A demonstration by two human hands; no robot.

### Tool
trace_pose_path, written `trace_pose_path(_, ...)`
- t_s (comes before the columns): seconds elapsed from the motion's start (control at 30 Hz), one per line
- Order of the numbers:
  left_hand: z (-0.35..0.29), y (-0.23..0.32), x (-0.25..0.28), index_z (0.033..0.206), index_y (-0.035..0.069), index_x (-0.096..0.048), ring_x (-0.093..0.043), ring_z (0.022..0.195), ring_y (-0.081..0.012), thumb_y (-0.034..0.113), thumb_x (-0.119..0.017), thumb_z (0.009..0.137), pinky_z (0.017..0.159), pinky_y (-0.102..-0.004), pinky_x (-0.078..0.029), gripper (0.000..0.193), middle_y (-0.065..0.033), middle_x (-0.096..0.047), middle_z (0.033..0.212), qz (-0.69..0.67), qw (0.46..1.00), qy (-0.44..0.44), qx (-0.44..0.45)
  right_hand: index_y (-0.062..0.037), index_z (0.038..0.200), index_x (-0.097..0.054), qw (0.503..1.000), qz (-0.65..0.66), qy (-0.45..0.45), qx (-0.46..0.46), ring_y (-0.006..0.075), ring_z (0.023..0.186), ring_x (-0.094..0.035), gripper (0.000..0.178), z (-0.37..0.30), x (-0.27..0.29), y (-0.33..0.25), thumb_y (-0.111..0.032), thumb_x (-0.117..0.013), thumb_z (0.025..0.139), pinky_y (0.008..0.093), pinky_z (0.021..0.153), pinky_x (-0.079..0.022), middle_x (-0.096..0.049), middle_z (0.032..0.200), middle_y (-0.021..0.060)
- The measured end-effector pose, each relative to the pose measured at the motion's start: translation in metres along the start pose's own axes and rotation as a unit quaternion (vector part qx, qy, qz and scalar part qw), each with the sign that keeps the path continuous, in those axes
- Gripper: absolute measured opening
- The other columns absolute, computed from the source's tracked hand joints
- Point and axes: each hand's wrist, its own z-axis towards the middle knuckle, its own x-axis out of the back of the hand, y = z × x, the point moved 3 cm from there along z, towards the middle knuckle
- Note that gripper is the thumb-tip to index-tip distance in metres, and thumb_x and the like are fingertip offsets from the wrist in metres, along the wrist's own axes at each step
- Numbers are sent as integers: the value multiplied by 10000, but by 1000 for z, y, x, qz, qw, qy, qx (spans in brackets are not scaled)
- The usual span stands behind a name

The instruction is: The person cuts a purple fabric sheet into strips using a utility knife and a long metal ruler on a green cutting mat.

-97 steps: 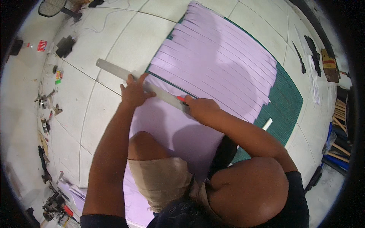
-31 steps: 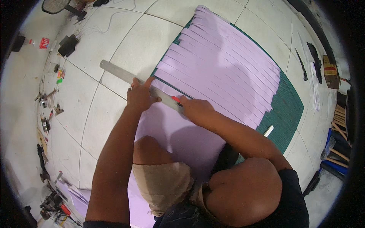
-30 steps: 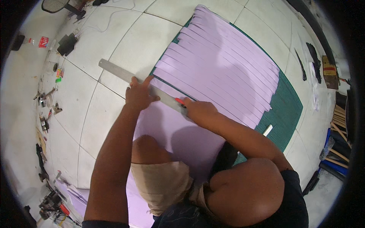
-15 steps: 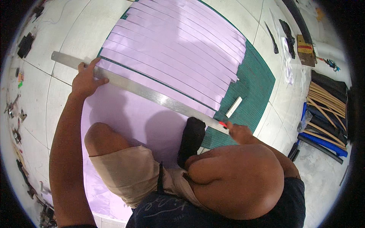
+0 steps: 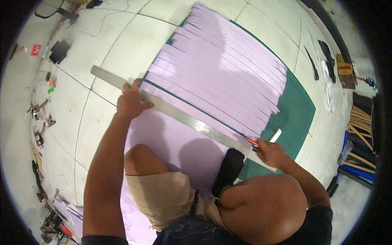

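Although a few loose tools (image 5: pixel 38 138) lie by the wall at far left, the work is confined to the lilac fabric (image 5: pixel 177 130) spread across the middle of the scene. At the left, a long metal ruler (image 5: pixel 200 124) overhangs the fabric onto the tiled floor (image 5: pixel 92 136) and slants down to the near right. The left hand (image 5: pixel 131 102) sits over it close to the fabric's left edge, fingers and thumb spread, apparently pinning it flat.

Beyond the ruler, the far part of the fabric is divided into parallel strips (image 5: pixel 220 69); on the near side it is uncut. A dark gap separates those strips from a narrow band along the ruler's far edge. A dark-clad foot (image 5: pixel 228 169) is at the near edge; whether it presses there cannot be told.

To the right, the right hand (image 5: pixel 271 152) is closed around a red cutter (image 5: pixel 252 142), its front by the band's right end. Blade contact cannot be confirmed. A white block (image 5: pixel 276 135) lies just beyond, on the green mat (image 5: pixel 300 106).

The step is judged to be a guided strip cut. The next move calls for firm left-hand pressure and the blade kept against the ruler's far edge.
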Motion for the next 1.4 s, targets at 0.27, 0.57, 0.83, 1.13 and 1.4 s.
trace_pose_path(0.27, -3, -7, -2, 1521, 115, -195, -591, 1197, -371, 439, -883, 662, 919, -443, -543, 1148, -265, -373, 1454, -27, 999, 11, 17, -15, 1127, -468, 980, 118, 109, 118, 418, 791, -685, 251, 199, 55, -222, -193, -463, 949, 548, 715, -527, -683, 916, 241)
trace_pose_path(0.57, -5, -6, 3, 1521, 124, -173, -542, 1264, -369, 446, -890, 648, 944, -448, -526, 1175, -278, -323, 1498, -50, 999, -4, 21, 4, 1095, -471, 970, 83, 163, 161, 403, 781, -699, 217, 242, 55, -266, -153, -474, 946, 527, 719, -545, -693, 851, 208)
trace_pose_path(0.83, -5, -10, -4, 1488, 260, -302, -474, 1312, -433, 421, -861, 701, 993, -463, -486, 978, -331, -275, 1496, -28, 999, -4, -17, -25, 1096, -493, 976, 72, 127, 158, 394, 832, -684, 231, 240, 75, -277, -187, -517, 933, 522, 722, -525, -691, 880, 206)
trace_pose_path(1.13, -2, -4, -2, 1451, 305, -365, -585, 1178, -456, 449, -847, 707, 979, -492, -506, 898, -339, -272, 1487, 21, 1000, -2, -20, -58, 1140, -507, 993, 60, 36, 95, 390, 834, -691, 247, 175, 65, -208, -219, -483, 953, 512, 726, -522, -691, 877, 214)
trace_pose_path(1.4, 0, -8, -11, 1475, 329, -356, -590, 1191, -402, 419, -840, 731, 976, -466, -526, 892, -271, -313, 1489, 16, 1000, -4, 4, -78, 1201, -440, 998, -22, -58, -30, 401, 852, -684, 272, 59, -12, -62, -207, -479, 965, 525, 713, -522, -680, 879, 212)
